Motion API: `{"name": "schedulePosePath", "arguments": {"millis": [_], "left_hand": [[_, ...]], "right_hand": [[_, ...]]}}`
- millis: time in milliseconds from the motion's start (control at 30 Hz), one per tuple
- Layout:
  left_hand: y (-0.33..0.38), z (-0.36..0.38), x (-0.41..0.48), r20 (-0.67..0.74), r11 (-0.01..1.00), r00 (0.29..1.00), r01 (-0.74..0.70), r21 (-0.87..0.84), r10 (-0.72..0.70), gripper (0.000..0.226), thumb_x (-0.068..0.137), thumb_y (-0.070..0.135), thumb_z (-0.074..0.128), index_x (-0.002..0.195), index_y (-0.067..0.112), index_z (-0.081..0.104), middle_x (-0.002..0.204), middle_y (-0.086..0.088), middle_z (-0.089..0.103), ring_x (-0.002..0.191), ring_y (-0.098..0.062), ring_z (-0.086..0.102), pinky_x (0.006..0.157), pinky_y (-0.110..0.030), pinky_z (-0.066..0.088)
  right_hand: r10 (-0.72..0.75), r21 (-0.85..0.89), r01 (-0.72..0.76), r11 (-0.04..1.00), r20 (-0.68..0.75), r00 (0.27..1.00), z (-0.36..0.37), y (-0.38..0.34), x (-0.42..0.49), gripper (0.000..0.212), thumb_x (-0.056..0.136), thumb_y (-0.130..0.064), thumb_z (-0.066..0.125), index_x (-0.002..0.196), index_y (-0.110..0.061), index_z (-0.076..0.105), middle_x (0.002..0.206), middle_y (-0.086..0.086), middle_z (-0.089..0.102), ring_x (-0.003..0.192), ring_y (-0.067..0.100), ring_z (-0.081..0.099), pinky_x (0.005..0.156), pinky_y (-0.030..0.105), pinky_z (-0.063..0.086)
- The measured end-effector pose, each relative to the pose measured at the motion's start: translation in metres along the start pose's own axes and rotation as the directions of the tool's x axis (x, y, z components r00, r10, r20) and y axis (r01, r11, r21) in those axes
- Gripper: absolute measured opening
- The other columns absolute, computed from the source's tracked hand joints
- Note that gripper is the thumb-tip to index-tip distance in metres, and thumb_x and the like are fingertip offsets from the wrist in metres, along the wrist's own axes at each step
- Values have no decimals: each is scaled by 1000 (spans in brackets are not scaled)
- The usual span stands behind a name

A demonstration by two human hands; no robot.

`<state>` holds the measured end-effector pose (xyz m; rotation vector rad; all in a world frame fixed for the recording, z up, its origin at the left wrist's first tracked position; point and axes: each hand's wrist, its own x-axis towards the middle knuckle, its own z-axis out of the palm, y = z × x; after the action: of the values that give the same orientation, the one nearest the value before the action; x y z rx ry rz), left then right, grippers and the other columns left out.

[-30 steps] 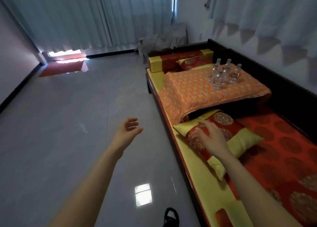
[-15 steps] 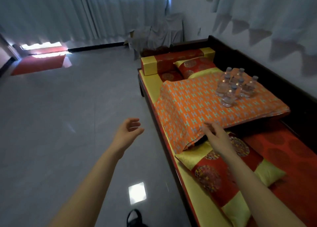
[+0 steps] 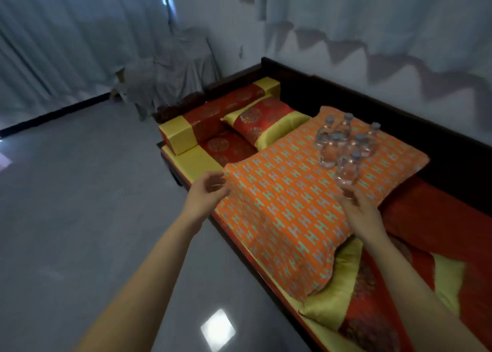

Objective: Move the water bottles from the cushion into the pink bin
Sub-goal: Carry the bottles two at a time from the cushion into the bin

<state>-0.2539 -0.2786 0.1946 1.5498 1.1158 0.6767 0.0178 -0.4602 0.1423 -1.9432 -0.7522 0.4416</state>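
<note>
Several clear water bottles [image 3: 343, 144] with pale caps stand upright in a cluster on the far right part of a big orange cushion [image 3: 282, 208] patterned with teal H shapes. My right hand [image 3: 358, 212] hovers over the cushion just below the nearest bottle [image 3: 347, 169], fingers spread, fingertips almost at its base, holding nothing. My left hand [image 3: 206, 194] hangs open at the cushion's left edge, over the bench rim. No pink bin is in view.
The cushion lies on a dark wooden bench [image 3: 399, 122] with a red and yellow mattress. Red-and-gold pillows [image 3: 262, 121] sit beyond it, another [image 3: 354, 295] pokes out beneath its near end. Grey tiled floor [image 3: 80, 218] spreads to the left; curtains [image 3: 66, 37] cover the far wall.
I have come closer to the bench and the bottles. My right hand rose from the near pillow across the cushion to the nearest bottle. My left hand drifted to the cushion's edge.
</note>
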Motion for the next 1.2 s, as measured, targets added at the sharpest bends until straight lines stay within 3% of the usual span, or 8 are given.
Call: {"name": "schedulePosePath", "arguments": {"millis": [200, 433, 633, 800, 967, 1067, 1133, 1200], "left_hand": [[-21, 61, 97, 254, 1000, 967, 26, 15, -29, 36, 82, -1, 69, 114, 8, 57, 105, -13, 60, 96, -22, 58, 77, -22, 51], [-7, 118, 202, 356, 997, 934, 12, 78, -39, 41, 81, -4, 69, 119, 3, 56, 106, -14, 60, 95, -22, 57, 81, -27, 49], [4, 182, 272, 437, 991, 897, 11, 130, -68, 44, 80, -6, 68, 122, -1, 55, 107, -14, 60, 95, -20, 55, 88, -37, 48], [-6, 232, 310, 594, 986, 795, 32, 165, -125, 43, 80, -7, 66, 118, 9, 55, 101, -5, 60, 86, -16, 57, 73, -22, 52], [-17, 289, 342, 679, 978, 715, 29, 209, -166, 43, 76, -3, 72, 110, 19, 58, 103, -9, 60, 93, -21, 57, 83, -39, 50], [-21, 318, 360, 737, 971, 657, -30, 239, -161, 50, 75, 4, 76, 119, 13, 56, 100, -1, 59, 95, -19, 56, 77, -32, 52], [-25, 334, 370, 771, 964, 622, -93, 248, -138, 60, 73, 5, 78, 127, 10, 52, 109, -3, 61, 104, -20, 56, 86, -30, 52], [-28, 343, 373, 807, 960, 583, -162, 229, -94, 70, 71, 4, 79, 132, 10, 46, 116, 1, 58, 108, -14, 54, 81, -12, 48]], "right_hand": [[198, -24, -202, 979, -113, 974, 13, 42, 38, 25, 91, -21, 62, 116, -17, 62, 108, 2, 60, 98, 17, 57, 85, 29, 42], [289, 58, -284, 957, -253, 923, 7, 77, 119, 30, 92, -16, 61, 121, -9, 60, 105, 7, 60, 95, 18, 55, 81, 35, 45], [416, 153, -387, 909, -302, 858, 0, 98, 178, 45, 87, -20, 68, 129, -13, 53, 124, 8, 56, 108, 22, 54, 96, 44, 44], [437, 86, -432, 898, -294, 850, 8, 119, 214, 70, 77, -21, 79, 138, -12, 46, 138, 12, 50, 124, 28, 50, 102, 46, 42], [468, 34, -475, 880, -243, 850, 19, 138, 232, 86, 64, -21, 88, 138, -14, 44, 138, 9, 50, 125, 30, 50, 101, 53, 42], [474, -32, -498, 866, -265, 840, 25, 145, 242, 86, 61, -24, 88, 136, -17, 45, 133, 3, 54, 121, 26, 51, 98, 45, 44], [514, -12, -537, 844, -269, 814, 32, 148, 249, 83, 61, -22, 88, 133, -18, 47, 117, -10, 56, 110, 17, 54, 85, 27, 47], [552, 5, -570, 822, -252, 795, 37, 147, 255, 75, 62, -23, 87, 128, -19, 50, 100, -17, 53, 95, 9, 53, 70, 11, 40]]}}
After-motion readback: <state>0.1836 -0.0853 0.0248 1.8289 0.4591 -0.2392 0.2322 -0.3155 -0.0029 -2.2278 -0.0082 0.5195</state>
